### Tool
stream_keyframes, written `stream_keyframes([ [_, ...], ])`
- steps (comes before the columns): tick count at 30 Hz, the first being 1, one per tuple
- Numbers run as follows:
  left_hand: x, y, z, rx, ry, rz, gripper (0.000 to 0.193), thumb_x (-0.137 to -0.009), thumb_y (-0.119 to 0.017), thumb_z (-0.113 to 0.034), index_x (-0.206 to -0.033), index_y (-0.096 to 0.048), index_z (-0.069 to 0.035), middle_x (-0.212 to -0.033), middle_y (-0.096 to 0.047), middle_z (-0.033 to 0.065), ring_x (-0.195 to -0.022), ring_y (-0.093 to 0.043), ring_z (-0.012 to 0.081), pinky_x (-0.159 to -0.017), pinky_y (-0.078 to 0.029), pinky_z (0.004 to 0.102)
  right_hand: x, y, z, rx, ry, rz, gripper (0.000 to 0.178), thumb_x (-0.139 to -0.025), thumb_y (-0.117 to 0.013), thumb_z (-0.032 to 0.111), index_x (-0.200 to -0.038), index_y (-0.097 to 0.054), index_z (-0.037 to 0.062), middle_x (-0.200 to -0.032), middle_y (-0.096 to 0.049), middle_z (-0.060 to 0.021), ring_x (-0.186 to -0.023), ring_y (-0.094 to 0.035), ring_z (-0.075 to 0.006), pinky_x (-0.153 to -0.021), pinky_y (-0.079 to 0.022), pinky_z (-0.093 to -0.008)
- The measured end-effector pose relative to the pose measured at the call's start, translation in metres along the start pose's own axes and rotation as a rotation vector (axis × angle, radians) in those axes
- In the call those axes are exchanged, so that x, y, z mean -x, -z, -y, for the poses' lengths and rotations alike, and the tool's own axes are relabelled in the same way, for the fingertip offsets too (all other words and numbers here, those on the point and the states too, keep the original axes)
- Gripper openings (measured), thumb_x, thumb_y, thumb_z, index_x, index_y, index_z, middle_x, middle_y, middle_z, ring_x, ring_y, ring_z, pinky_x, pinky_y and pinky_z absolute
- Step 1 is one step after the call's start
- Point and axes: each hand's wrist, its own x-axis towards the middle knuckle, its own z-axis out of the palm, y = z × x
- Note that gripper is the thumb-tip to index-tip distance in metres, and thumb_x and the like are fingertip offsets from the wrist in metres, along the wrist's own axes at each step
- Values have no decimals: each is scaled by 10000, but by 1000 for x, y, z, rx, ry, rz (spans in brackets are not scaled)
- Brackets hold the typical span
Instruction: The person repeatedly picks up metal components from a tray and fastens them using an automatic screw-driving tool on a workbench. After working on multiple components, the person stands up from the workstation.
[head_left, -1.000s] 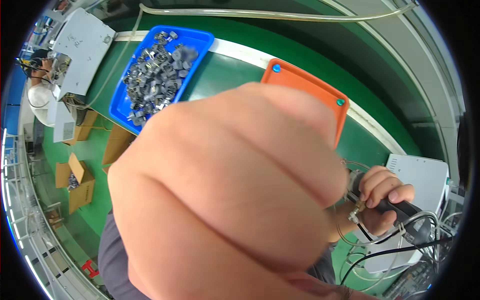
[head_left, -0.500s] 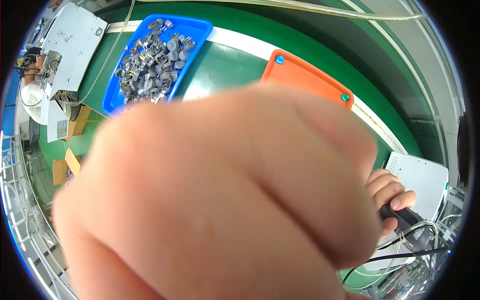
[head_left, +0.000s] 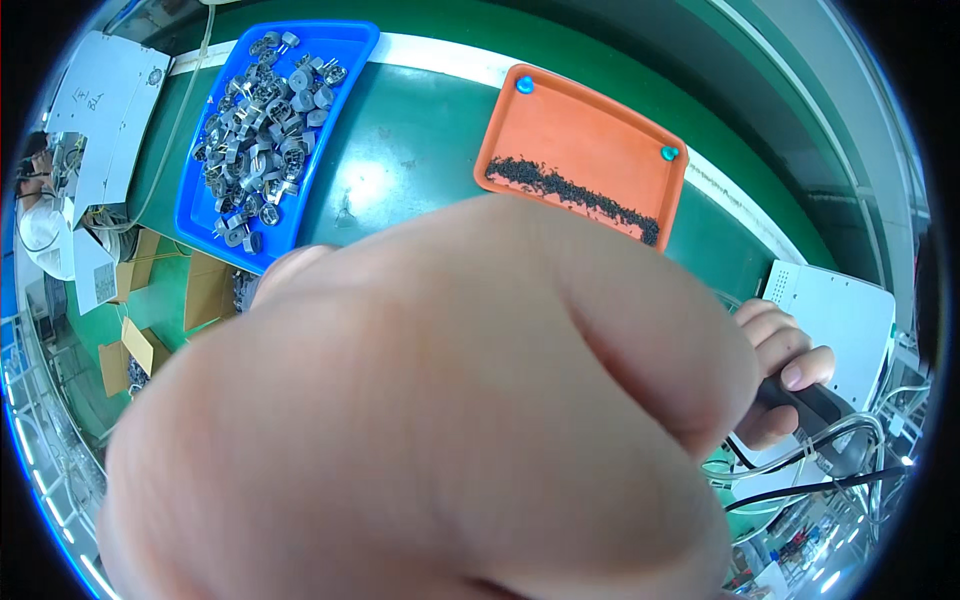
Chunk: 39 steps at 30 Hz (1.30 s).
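Note:
My left hand (head_left: 420, 420) is very close to the camera and fills the lower middle of the view, blurred. Its fingers look folded in, and whatever is in them is hidden. At the right, my right hand (head_left: 785, 360) is wrapped round a black tool handle (head_left: 815, 405) with a cable and clear tubing beside it; the tool's tip does not show. Beyond my left hand lies an orange tray (head_left: 590, 140) with many small black pieces, perhaps screws (head_left: 570, 190), strewn along its near side.
A blue tray (head_left: 340, 120) heaped with grey round parts with metal prongs (head_left: 265, 130) stands at the far left. White machine housings flank the green bench, one left (head_left: 115, 120), one right (head_left: 835, 320). Cardboard boxes (head_left: 205, 290) stand at left, near another person (head_left: 45, 235).
The trays appear shifted left and slightly up in the view. The orange tray's near side and its black pieces are now uncovered. My right hand keeps its grip on the tool handle.

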Motion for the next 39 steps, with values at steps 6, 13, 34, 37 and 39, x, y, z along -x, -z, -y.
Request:
stream_keyframes([
  [6,0,7,-12,19,39,47,306,-865,-791,-229,-639,-603,-142,-607,-571,-63,-513,-516,52,-508,-397,189,2,1,0,-8,-17,3,354,-976,-699,363,-1103,-522,84,-676,-581,5,-528,-586,-142,-513,-468,-286],
  [13,-19,0,0,-181,-259,-74,377,-872,-815,-373,-607,-612,-196,-620,-604,-107,-526,-491,0,-519,-344,182,-4,6,9,15,-27,53,353,-973,-698,367,-1107,-523,91,-675,-577,11,-529,-585,-136,-516,-472,-287],
  [34,-31,-2,-3,-138,16,109,262,-921,-731,-490,-817,-775,-253,-760,-612,-111,-595,-445,14,-603,-327,215,-5,2,4,-56,6,73,382,-971,-728,382,-1109,-536,82,-680,-600,11,-525,-600,-138,-480,-466,-280],
  [37,-25,-2,19,-87,-327,-32,223,-951,-714,-434,-980,-737,-214,-711,-608,-92,-537,-434,39,-553,-305,243,-4,-2,8,-47,27,44,353,-964,-715,352,-1104,-531,85,-658,-589,10,-504,-584,-138,-480,-460,-286],
  [39,-16,0,31,-50,-445,-54,227,-961,-709,-416,-1034,-724,-201,-695,-606,-86,-517,-431,48,-536,-297,252,7,5,8,36,-12,-16,351,-955,-718,343,-1094,-525,85,-653,-586,10,-500,-581,-142,-479,-455,-289],
])
